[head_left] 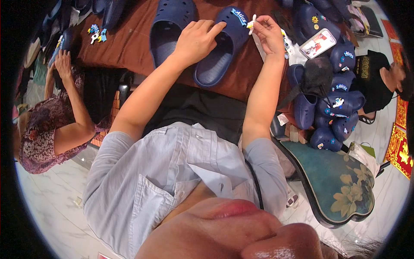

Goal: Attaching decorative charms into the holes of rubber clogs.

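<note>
Two dark-blue clogs lie on a brown cloth. The left clog (pixel 173 17) has a bare, holed upper, while the right clog (pixel 235 36) bears a blue lettered shoe charm on its toe. My left hand (pixel 196 42) grips the right clog at its upper, with the index finger reaching along the edge and the thumb out of sight. Just right of the toe, my right hand (pixel 268 35) pinches a small white and yellow shoe charm (pixel 251 25) between thumb and fingertips, held beside the lettered charm.
Loose charms (pixel 96 33) lie at the cloth's far left. On the right are a phone (pixel 318 43), a black pouch (pixel 318 77) and a pile of decorated clogs (pixel 340 103). A flowered chair (pixel 327 177) stands behind them. One person (pixel 51 125) works at left; another (pixel 377 77) is at right.
</note>
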Demonstrator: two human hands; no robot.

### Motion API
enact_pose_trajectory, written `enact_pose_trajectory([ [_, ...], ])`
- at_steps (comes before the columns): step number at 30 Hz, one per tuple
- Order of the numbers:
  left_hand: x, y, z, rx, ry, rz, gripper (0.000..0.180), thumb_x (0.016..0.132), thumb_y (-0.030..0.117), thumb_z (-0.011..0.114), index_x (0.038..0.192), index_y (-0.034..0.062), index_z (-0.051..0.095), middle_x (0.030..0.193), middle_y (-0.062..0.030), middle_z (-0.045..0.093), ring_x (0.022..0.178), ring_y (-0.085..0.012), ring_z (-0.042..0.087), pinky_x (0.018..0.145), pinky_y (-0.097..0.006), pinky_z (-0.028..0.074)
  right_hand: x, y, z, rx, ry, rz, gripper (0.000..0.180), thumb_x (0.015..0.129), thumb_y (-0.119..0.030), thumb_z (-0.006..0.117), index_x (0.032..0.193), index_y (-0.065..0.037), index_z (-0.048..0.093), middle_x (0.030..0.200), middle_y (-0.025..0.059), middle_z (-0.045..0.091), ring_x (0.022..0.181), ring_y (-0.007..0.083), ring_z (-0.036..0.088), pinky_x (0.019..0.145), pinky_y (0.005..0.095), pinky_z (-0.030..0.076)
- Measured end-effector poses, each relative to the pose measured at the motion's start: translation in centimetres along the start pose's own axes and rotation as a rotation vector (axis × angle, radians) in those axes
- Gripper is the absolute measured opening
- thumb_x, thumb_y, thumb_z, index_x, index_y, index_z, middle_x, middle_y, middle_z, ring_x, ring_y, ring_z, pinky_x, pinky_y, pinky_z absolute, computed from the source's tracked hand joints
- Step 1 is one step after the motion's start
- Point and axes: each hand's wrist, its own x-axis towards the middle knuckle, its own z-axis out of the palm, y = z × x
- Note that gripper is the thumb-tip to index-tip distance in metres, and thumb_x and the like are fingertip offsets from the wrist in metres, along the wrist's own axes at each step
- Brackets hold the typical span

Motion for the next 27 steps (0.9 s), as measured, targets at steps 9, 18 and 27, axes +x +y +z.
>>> enact_pose_trajectory([
  [9, 0.1, 0.0, 0.0, -0.008, 0.035, 0.017, 0.062, 0.072, 0.007, 0.071, 0.132, 0.0137, 0.057, 0.113, -0.01, 0.064, 0.103, -0.0273, 0.063, 0.088, -0.039, 0.05, 0.0, -0.3, 0.4, -0.205, 0.094, -0.05, 0.017, 0.084, 0.002, 0.076, 0.097, -0.001, 0.067, 0.088, 0.008, 0.071, 0.079, 0.0157, 0.069, 0.072, 0.0263, 0.055],
  [18, 0.1, 0.1, 0.0, -0.008, 0.028, 0.02, 0.064, 0.071, 0.008, 0.073, 0.133, 0.0147, 0.056, 0.114, -0.0085, 0.064, 0.104, -0.0262, 0.063, 0.09, -0.039, 0.049, 0.0, -0.6, -2.7, -1.483, 0.809, -0.368, 0.017, 0.077, -0.008, 0.077, 0.093, -0.012, 0.074, 0.097, 0.0113, 0.066, 0.097, 0.0345, 0.059, 0.086, 0.0479, 0.047],
  [27, 0.1, -0.1, -0.1, -0.011, 0.005, 0.001, 0.063, 0.072, 0.008, 0.073, 0.132, 0.0146, 0.056, 0.114, -0.0085, 0.064, 0.104, -0.0261, 0.063, 0.09, -0.039, 0.049, 0.5, 1.3, 0.0, -1.716, 0.525, -0.597, 0.022, 0.075, -0.024, 0.081, 0.095, -0.014, 0.078, 0.105, 0.0085, 0.066, 0.108, 0.033, 0.052, 0.092, 0.0467, 0.042],
])
